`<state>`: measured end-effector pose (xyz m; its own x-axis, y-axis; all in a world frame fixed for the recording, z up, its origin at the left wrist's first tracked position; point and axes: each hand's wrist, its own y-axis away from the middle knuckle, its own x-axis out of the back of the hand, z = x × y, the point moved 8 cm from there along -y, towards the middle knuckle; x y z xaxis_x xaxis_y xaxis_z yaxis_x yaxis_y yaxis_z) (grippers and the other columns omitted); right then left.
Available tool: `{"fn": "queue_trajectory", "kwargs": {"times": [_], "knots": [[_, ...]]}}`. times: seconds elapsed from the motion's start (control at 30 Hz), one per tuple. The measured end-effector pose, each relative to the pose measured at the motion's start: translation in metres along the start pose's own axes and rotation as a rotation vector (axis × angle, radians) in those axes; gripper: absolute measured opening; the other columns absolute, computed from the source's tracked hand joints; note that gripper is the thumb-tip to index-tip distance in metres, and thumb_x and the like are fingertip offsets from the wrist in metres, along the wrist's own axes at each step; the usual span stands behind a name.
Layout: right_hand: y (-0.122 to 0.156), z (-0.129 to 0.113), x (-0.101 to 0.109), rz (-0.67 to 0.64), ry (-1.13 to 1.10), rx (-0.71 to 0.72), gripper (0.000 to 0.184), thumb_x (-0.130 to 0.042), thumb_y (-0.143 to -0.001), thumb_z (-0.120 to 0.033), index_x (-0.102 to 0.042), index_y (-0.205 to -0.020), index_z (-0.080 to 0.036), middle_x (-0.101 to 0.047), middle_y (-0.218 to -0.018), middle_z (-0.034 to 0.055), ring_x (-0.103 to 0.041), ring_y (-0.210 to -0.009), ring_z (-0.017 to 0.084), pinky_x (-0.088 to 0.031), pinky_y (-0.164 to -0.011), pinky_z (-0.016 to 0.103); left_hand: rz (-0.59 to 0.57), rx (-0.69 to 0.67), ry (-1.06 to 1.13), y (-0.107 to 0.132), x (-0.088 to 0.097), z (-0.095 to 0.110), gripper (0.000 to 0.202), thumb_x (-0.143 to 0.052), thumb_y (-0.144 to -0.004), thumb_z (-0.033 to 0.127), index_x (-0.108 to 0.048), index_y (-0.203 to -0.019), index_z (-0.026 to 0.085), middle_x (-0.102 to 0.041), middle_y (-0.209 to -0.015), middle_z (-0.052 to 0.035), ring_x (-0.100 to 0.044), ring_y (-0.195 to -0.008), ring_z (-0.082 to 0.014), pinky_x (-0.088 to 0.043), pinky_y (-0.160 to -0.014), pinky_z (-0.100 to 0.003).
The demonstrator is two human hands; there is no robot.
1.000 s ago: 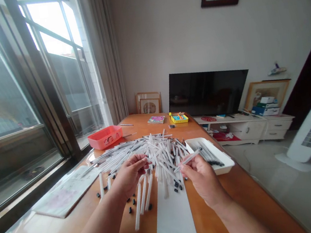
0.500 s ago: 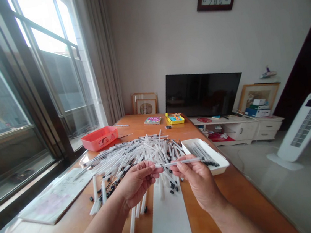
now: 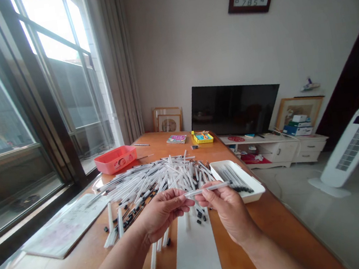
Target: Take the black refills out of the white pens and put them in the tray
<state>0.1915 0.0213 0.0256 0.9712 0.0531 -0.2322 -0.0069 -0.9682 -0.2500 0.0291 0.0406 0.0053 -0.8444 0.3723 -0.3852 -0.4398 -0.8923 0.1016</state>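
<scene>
My right hand [image 3: 224,206] pinches a clear pen barrel [image 3: 212,188] that points right, towards a white tray [image 3: 257,191]. My left hand [image 3: 163,210] is closed at the barrel's left end, fingertips pressed against it, and what they hold there is too small to name. Both hands hover above a white paper strip [image 3: 196,252] on the orange wooden table [image 3: 273,232]. Just behind them lies a big heap of clear pen barrels [image 3: 159,177]. Several small black caps [image 3: 199,215] are scattered on the table beneath the hands. Finished pens lie in the white tray.
A pink tray [image 3: 115,159] stands at the table's left near the window. A printed sheet [image 3: 65,226] lies at the near left. A book [image 3: 176,139] and a yellow box [image 3: 202,138] sit at the far end. A white fan [image 3: 351,146] stands on the floor to the right.
My hands came together: the right hand turned the barrel level and the left hand rose from the heap to meet its left end. The camera view tilted slightly.
</scene>
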Motion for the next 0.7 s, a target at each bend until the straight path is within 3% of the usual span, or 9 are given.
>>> {"fn": "queue_trajectory", "kwargs": {"times": [0.7], "knots": [[-0.0006, 0.0051, -0.0005, -0.007, -0.119, -0.086, 0.035, -0.074, -0.083, -0.046, -0.063, -0.099, -0.017, -0.075, -0.087, 0.0071, -0.073, -0.083, 0.021, -0.058, -0.082, 0.039, -0.004, -0.074, -0.095, -0.0008, -0.0039, -0.0003, 0.023, -0.077, -0.081, 0.033, -0.069, -0.089, 0.013, -0.076, -0.089, -0.0125, -0.066, -0.079, -0.0164, -0.046, -0.078, -0.028]]}}
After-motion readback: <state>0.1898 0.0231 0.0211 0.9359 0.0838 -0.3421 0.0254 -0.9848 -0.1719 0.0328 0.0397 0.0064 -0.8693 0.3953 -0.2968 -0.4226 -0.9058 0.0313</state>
